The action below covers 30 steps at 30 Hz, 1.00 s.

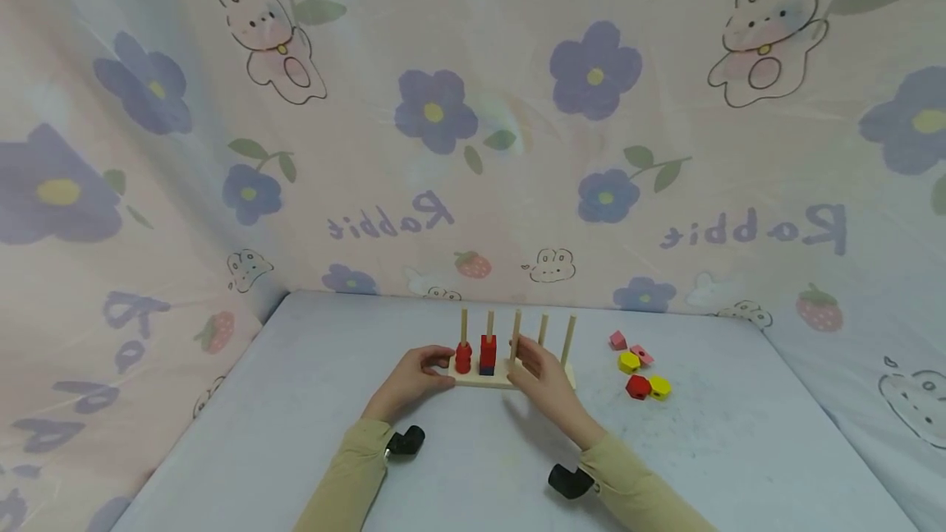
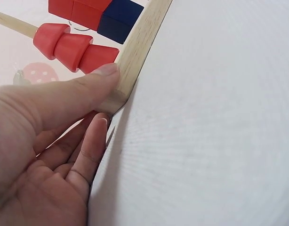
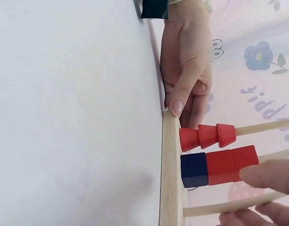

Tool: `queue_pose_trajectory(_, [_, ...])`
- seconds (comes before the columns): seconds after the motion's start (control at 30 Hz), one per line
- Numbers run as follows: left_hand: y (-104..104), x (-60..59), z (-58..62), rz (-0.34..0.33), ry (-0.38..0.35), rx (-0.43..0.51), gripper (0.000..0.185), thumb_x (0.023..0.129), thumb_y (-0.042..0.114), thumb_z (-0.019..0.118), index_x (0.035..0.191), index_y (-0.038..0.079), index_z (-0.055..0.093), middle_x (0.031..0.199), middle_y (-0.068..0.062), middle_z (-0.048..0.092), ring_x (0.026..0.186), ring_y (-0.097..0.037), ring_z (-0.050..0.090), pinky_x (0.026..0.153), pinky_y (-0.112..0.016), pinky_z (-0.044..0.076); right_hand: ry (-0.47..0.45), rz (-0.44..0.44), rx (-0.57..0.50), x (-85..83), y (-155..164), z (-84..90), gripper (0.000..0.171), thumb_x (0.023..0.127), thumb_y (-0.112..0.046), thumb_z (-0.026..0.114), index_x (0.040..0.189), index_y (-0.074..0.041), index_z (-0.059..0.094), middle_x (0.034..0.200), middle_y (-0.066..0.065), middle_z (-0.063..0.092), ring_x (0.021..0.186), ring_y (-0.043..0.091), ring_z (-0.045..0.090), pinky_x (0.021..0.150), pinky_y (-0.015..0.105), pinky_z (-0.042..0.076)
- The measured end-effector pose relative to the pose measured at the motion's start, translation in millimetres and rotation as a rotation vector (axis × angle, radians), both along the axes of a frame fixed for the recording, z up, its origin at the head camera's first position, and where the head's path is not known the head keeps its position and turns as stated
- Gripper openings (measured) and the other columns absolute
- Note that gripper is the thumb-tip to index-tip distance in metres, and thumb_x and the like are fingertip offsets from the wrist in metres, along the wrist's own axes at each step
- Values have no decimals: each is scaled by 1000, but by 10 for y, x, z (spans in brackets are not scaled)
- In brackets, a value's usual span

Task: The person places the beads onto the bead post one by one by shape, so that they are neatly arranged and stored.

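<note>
Before a cloth backdrop (image 1: 517,146) printed with rabbits and flowers, a wooden peg stand (image 1: 480,381) is set on a white table (image 1: 473,466). Its end is pinched by the thumb and bent fingers of a person's left hand (image 1: 410,380). The third peg (image 1: 516,325) is straddled by the parted, loosely bent fingers of the right hand (image 1: 547,384); whether it is touched cannot be told. Red pieces (image 1: 463,358) are stacked on the first peg (image 1: 464,324), red and blue blocks (image 1: 488,351) on the second.
</note>
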<state>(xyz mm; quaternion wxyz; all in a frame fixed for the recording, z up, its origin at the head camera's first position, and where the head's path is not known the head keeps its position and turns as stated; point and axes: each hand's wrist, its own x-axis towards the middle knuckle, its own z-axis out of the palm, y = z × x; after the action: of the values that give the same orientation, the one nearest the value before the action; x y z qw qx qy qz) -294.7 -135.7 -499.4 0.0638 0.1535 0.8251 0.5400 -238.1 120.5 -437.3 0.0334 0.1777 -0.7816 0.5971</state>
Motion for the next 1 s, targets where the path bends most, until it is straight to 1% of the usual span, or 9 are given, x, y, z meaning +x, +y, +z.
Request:
queue_pose_trajectory(0.1, [0,8,6,-2,-4,6,50,80,12,78,126,3,58,108,-9,63,91,-20,59,82,-35,49,-22,-11,12,6,103,-150,58,84,12,63,137,10,41,137,29,45,125,42,44,103,50,32])
queue_pose_trajectory(0.17, [1,6,7,-6,-8,12,51,80,11,77,126,2,58,108,-10,63,90,-21,59,81,-35,49,-39,-18,26,17,186,-255,59,84,10,65,138,3,44,138,24,47,126,37,46,103,47,33])
queue_pose_trajectory(0.2, [-6,-23,-36,-9,-7,12,51,79,12,78,126,3,58,108,-8,63,89,-19,59,80,-33,49,-45,-22,38,22,234,-303,59,84,9,66,138,0,45,138,22,47,125,35,47,102,46,34])
queue_pose_trajectory(0.3, [-2,-21,-34,-14,1,9,51,79,12,78,126,3,58,108,-10,63,88,-20,59,79,-34,49,-39,-23,81,113,385,-299,56,85,6,67,137,-2,47,135,21,50,122,34,50,100,45,38])
queue_pose_trajectory(0.53, [-4,-9,-26,6,-10,-30,51,80,16,78,126,7,59,109,-5,63,91,-18,58,83,-36,48,-9,-55,164,227,883,-246,45,86,4,66,129,2,52,125,21,57,114,36,54,94,46,44])
queue_pose_trajectory(0.67, [5,-10,-7,4,-13,-21,50,80,14,78,126,6,59,108,-6,63,91,-19,59,83,-36,48,49,-126,221,236,1213,-169,41,86,4,66,125,5,53,119,22,59,110,40,55,90,46,46])
queue_pose_trajectory(0.8, [7,-17,6,6,-16,-17,50,80,15,78,126,7,59,108,-6,63,92,-19,58,84,-36,48,108,-233,316,203,1526,-76,40,87,0,66,124,6,53,117,22,60,109,39,56,87,38,49])
queue_pose_trajectory(0.93, [2,-19,-3,3,-19,-22,52,80,15,79,126,7,59,108,-6,62,92,-19,58,84,-36,48,57,-311,383,150,1810,-58,42,91,-7,65,129,4,49,121,24,58,111,39,54,85,26,49])
queue_pose_trajectory(1.0, [-1,-19,-4,5,-18,-24,52,80,15,79,127,7,59,108,-6,62,91,-20,59,84,-37,49,17,-333,398,119,1923,-88,44,92,-9,63,131,5,47,122,26,56,112,40,53,86,29,49])
